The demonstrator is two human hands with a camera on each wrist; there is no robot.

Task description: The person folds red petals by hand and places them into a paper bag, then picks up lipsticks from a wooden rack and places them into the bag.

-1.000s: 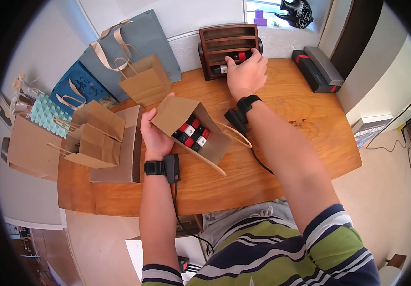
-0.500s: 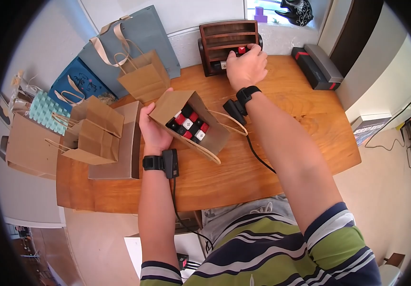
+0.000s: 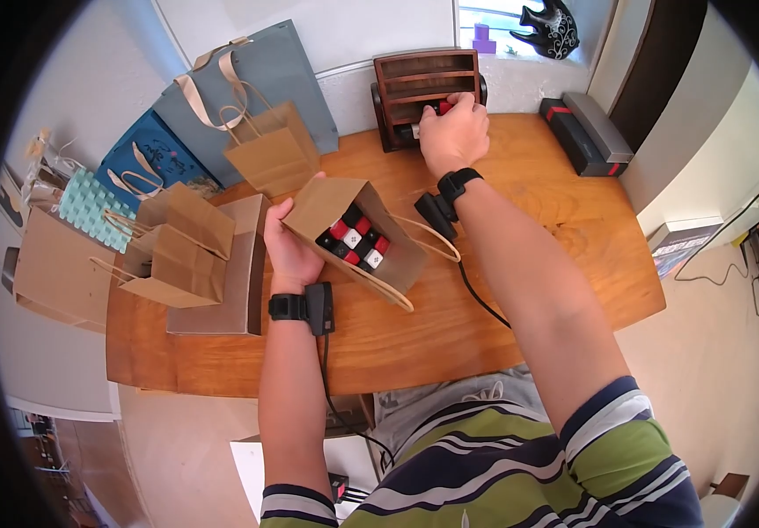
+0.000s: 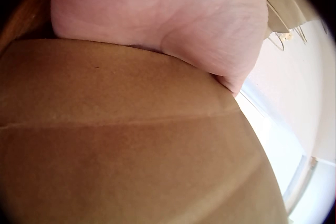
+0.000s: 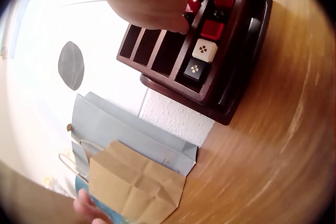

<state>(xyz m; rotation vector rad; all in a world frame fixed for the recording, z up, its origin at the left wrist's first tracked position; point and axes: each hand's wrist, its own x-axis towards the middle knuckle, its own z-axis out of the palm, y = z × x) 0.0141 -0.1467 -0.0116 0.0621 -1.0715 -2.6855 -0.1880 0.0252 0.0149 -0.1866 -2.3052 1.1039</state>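
Note:
My left hand (image 3: 289,246) holds a tilted brown paper bag (image 3: 326,209) from its left side; the fingers are partly hidden behind it. Inside stand several small square-capped blocks (image 3: 355,239) in red, black and white. In the left wrist view the palm (image 4: 157,8) lies against the bag's brown wall (image 4: 115,145). Reaching to the dark wooden tiered rack (image 3: 426,72), my right hand (image 3: 454,139) pinches a small red-and-black block (image 5: 192,6) at the second row. The front row holds black, white (image 5: 205,49) and red blocks with clover marks; the rows behind show bare slots.
At the left, small paper bags (image 3: 177,264) stand on a flat brown box (image 3: 243,290). Behind are another brown bag (image 3: 274,150), a large grey-blue bag (image 3: 287,70) and a blue bag (image 3: 155,154). Dark long boxes (image 3: 586,136) lie at the back right of the wooden table (image 3: 555,202).
My right hand stays at the rack and shifts slightly, with the red block by its fingertips. The left hand keeps holding the bag, with little movement; the head view tilts a little.

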